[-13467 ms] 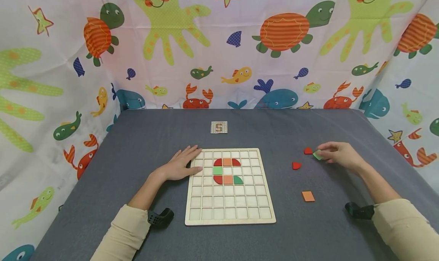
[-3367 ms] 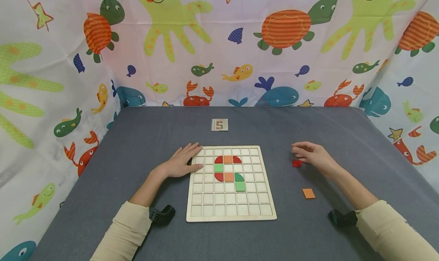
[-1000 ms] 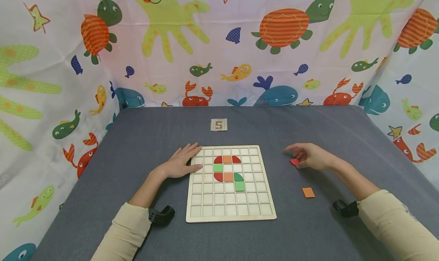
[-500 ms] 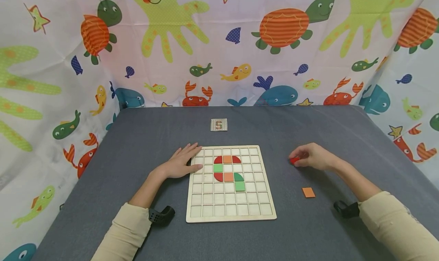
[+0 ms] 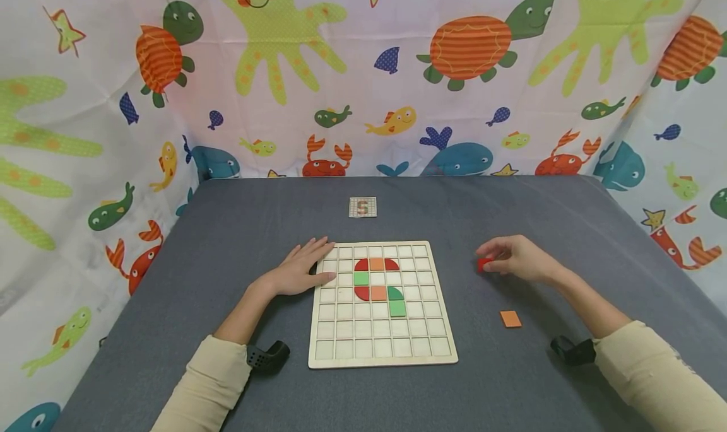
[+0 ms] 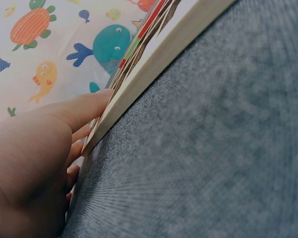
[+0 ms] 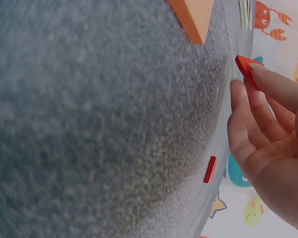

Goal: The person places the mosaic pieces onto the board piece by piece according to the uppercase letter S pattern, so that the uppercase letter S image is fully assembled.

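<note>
My left hand (image 5: 300, 269) rests with straight fingers on the left edge of the wooden grid board (image 5: 352, 353); in the left wrist view the thumb lies over the rim. Red and green quarter-circle tiles, orange squares (image 5: 377, 264) and green squares (image 5: 397, 308) sit in the board's cells. Right of the board, my right hand (image 5: 519, 258) pinches a red quarter-circle tile (image 7: 246, 67) between thumb and fingers, held just above the table. Another red tile (image 7: 209, 169) lies on the cloth in the right wrist view; in the head view the right hand hides it.
A loose orange square tile (image 5: 510, 319) lies nearer me, right of the board. Behind the board is a small card (image 5: 362, 207) with an S-shaped grid pattern. A dark grey cloth covers the table (image 5: 255, 211), and a sea-animal curtain (image 5: 363, 53) stands behind and at both sides.
The green square once in my right hand now sits on the board below the green quarter-circle. Since then the right hand has picked up a red tile and turned it in its fingers. Left hand stays.
</note>
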A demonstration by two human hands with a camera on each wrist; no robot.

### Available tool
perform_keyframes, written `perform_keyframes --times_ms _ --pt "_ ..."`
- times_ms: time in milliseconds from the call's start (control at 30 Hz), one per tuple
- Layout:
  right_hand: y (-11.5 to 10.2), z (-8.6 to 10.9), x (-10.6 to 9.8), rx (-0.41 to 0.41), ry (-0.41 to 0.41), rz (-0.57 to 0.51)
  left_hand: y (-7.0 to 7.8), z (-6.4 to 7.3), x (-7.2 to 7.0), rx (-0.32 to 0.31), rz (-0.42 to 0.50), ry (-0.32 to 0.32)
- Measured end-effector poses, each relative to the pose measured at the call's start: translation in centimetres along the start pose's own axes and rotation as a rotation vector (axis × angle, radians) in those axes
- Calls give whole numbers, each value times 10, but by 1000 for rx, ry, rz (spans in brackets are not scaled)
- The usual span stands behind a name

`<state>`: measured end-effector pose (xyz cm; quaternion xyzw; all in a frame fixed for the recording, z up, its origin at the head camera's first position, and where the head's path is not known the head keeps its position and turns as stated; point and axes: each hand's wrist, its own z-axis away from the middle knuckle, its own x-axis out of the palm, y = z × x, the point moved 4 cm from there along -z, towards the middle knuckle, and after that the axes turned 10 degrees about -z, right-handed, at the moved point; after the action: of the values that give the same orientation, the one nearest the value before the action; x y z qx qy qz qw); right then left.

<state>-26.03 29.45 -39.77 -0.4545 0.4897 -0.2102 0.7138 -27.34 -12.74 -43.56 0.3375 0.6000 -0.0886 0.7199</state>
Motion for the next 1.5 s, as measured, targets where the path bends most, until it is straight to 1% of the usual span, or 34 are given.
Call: perform_keyframes --times_ms 200,533,767,967,1100,1167,1500 --pt "3 0 6 56 2 -128 1 0 0 3 5 3" --pt "-4 -2 25 48 -27 -172 2 0 0 2 6 2" --pt "-10 -2 39 65 -33 -222 3 0 -1 0 5 1" --pt "-20 1 54 75 -57 -230 1 0 -1 4 2 1" --pt "-27 2 62 91 -58 -239 0 0 -1 11 6 1" --pt "-30 2 66 102 -54 -243 0 0 -1 18 11 6" --pt "-37 3 81 232 -35 -275 1 1 -2 22 17 11"
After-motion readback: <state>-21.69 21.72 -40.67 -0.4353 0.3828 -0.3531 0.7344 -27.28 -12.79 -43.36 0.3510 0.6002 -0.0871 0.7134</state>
